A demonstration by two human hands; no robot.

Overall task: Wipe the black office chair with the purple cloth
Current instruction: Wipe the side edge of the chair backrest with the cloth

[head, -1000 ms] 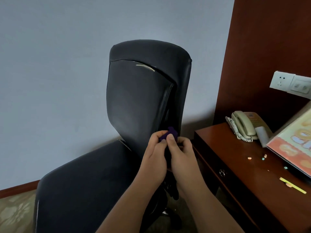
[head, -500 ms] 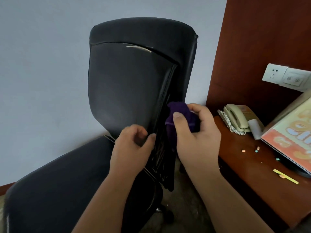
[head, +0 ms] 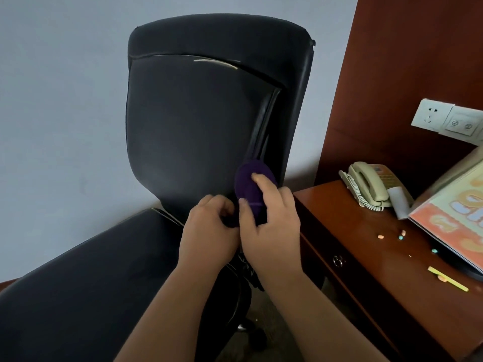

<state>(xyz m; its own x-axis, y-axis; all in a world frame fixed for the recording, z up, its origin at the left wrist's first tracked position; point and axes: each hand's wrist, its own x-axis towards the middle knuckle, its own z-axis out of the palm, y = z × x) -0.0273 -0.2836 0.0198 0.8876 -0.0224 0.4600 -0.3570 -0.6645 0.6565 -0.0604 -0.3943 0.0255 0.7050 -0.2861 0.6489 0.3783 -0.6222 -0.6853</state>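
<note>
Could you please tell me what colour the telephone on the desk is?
Beige: the telephone shows clearest in the head view.

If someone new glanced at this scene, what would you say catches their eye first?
The black chair fills the middle of the view, its tall back towards the camera. At the lower right edge of that back, the right hand holds a purple cloth, with the left hand curled close beside it. To the right, a beige phone sits on a reddish desk.

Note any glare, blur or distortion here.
Head view: a thin glare streak lies near the top of the black office chair; the glossy desk shines softly; the printed board at right is blurred; wide-angle distortion slants the wood panel.
</note>
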